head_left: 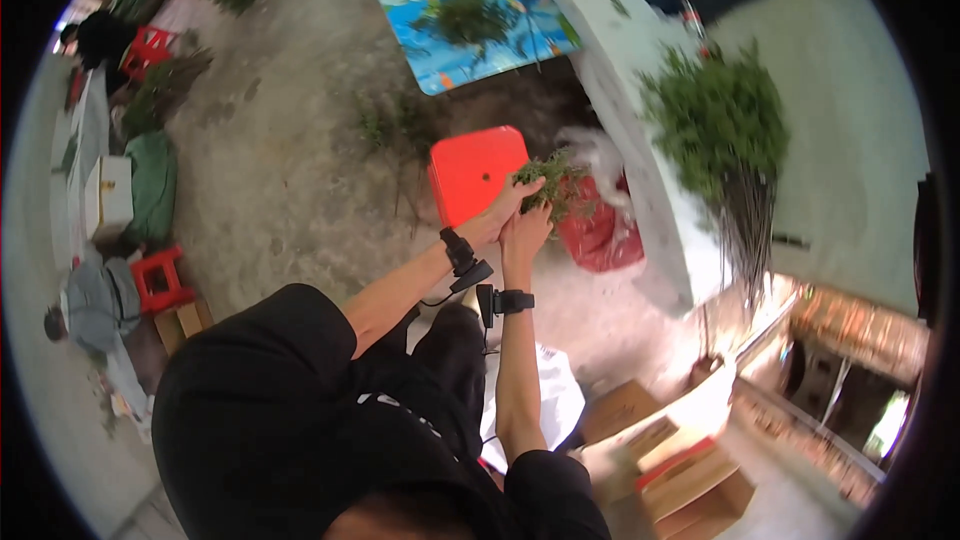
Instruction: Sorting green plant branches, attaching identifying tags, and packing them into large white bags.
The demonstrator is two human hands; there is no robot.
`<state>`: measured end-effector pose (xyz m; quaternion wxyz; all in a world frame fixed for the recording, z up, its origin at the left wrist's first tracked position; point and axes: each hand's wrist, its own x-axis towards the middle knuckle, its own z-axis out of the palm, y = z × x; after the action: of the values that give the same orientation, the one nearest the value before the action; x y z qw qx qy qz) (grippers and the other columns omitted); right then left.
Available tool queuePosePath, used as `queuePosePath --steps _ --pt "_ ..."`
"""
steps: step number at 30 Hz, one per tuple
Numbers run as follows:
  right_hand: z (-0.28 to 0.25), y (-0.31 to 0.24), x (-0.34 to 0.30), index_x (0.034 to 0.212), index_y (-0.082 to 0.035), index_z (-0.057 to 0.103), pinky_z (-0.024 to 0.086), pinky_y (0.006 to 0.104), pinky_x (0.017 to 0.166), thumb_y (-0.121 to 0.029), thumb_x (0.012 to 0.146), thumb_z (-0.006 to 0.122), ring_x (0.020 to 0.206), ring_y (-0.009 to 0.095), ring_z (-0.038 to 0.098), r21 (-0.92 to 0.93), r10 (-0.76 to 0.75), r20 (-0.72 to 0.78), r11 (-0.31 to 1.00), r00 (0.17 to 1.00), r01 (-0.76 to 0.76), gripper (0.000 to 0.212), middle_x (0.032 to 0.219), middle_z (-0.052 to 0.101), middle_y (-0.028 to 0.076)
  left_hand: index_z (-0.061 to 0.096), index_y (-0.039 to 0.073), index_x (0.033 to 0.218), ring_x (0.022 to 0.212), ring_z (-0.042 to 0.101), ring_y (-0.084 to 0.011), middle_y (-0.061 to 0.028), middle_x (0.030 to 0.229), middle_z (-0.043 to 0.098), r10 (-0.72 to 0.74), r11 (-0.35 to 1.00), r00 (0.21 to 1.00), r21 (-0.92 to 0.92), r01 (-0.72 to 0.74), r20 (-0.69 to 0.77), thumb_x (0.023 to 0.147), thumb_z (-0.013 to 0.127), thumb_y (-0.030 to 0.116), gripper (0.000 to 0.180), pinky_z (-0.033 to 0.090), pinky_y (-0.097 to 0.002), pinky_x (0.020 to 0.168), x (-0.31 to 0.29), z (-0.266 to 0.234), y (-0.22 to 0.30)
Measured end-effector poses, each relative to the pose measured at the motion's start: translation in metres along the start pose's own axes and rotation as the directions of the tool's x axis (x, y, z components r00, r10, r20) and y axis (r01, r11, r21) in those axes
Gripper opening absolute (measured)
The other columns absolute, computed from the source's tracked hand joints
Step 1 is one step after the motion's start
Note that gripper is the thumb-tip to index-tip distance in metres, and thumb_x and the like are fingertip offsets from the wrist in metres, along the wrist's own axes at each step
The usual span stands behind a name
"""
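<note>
My left hand (512, 200) and my right hand (528, 231) are close together, wrists nearly touching. Both are closed on a small bunch of green leafy sprigs (560, 183), whose leaves stick out to the right of my fingers. Exactly how the stems lie in each hand is hidden by the fingers. Just left of the sprigs and beyond my hands stands a red plastic stool (470, 170) with a square top. To the right of my hands, a red plastic bag (608, 238) sits on the floor. Black straps with small devices circle both my wrists.
A blue patterned low table (425, 45) with greenery on it stands ahead. On the white ledge (655, 190) at the right lies a large leafy bundle (725, 110) with long stems. Cardboard boxes (700, 490) lie at lower right. A person (105, 38) sits far left.
</note>
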<state>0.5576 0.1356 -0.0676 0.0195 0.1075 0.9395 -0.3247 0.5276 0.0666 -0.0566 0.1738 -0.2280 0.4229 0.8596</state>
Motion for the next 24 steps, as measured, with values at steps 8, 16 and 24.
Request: queuePosePath --steps 8,16,24 --pt "0.107 -0.129 0.157 0.131 0.000 0.051 0.044 0.0496 0.093 -0.044 0.090 0.056 0.111 0.047 0.051 -0.080 -0.270 0.144 0.956 0.952 0.284 0.060 0.133 0.051 0.022 0.039 0.016 0.133 0.125 0.044 -0.0198 -0.0060 0.132 0.049 0.090 0.968 0.945 -0.195 -0.158 -0.315 0.090 0.065 0.042 0.057 0.042 -0.0413 0.100 0.130 -0.089 0.137" --pt "0.245 -0.237 0.406 0.133 -0.004 0.050 0.040 0.0514 0.100 -0.040 0.083 0.069 0.124 0.046 0.045 0.188 -0.549 0.018 0.823 0.836 0.536 0.064 0.138 0.044 0.025 0.013 0.026 0.155 0.137 0.031 -0.0368 -0.0107 0.158 0.015 0.174 0.981 0.985 -0.091 -0.172 0.011 0.088 0.057 0.062 0.088 0.048 -0.0522 0.095 0.370 -0.212 0.292" --pt "0.198 -0.138 0.441 0.129 -0.001 0.052 0.047 0.0372 0.091 -0.020 0.085 0.071 0.112 0.029 0.055 0.091 -0.243 -0.011 0.966 0.970 0.243 0.051 0.126 0.054 0.018 0.007 0.028 0.156 0.140 0.027 -0.0413 -0.0158 0.160 0.003 -0.111 0.792 0.984 0.586 0.172 -0.138 0.087 0.059 0.061 0.092 0.052 -0.0576 0.092 0.428 -0.326 0.306"
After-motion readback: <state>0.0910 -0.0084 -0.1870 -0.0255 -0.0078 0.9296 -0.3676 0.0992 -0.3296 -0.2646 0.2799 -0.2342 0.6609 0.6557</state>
